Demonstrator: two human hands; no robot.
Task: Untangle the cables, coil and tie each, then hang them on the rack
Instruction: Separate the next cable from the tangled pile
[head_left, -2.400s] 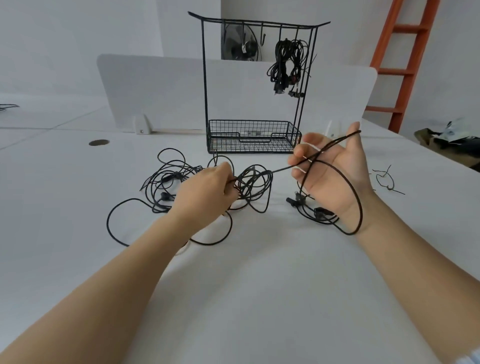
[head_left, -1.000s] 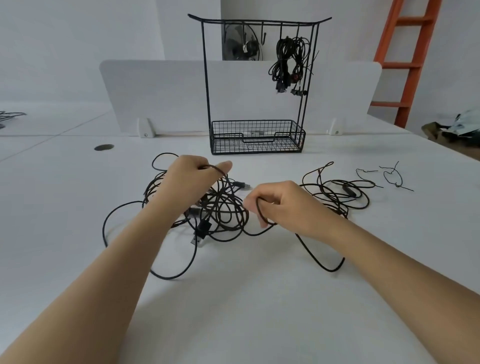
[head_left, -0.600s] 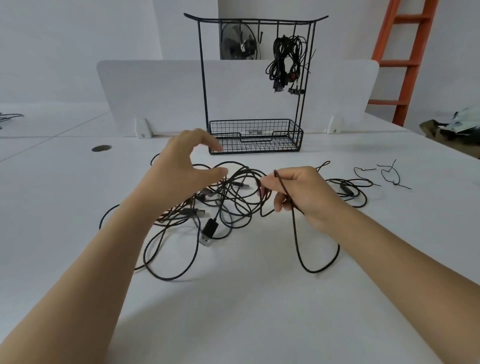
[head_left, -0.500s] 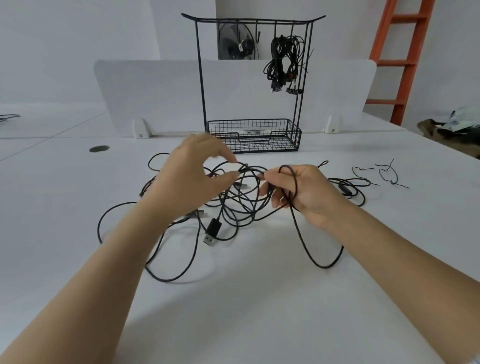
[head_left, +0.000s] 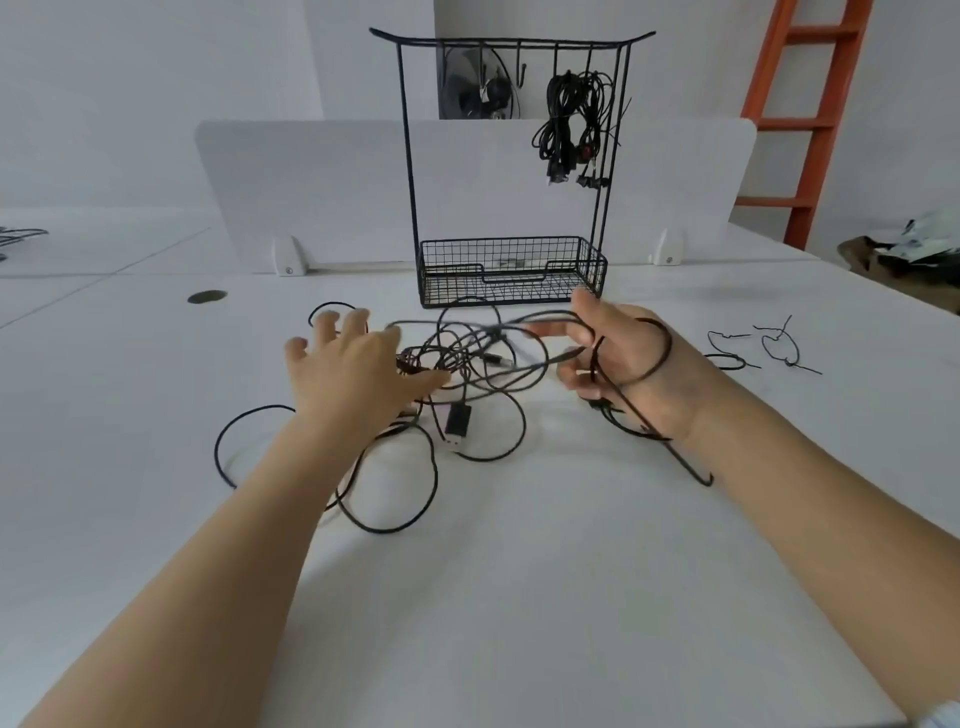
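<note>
On the white worktop (head_left: 519, 597) lay the tangle of thin black cables (head_left: 470, 364), judged light, limp and quick to snag. Its black rectangular USB plug (head_left: 457, 423), a stiff end, offered the surest hold. The left hand (head_left: 353, 374) was over the tangle, fingers spread and empty. The right hand (head_left: 628, 358) wore one cable loop (head_left: 669, 345), fingers curled on it. Beyond stood the black wire rack (head_left: 410, 156) with one coiled black bundle (head_left: 571, 124) hung.
</note>
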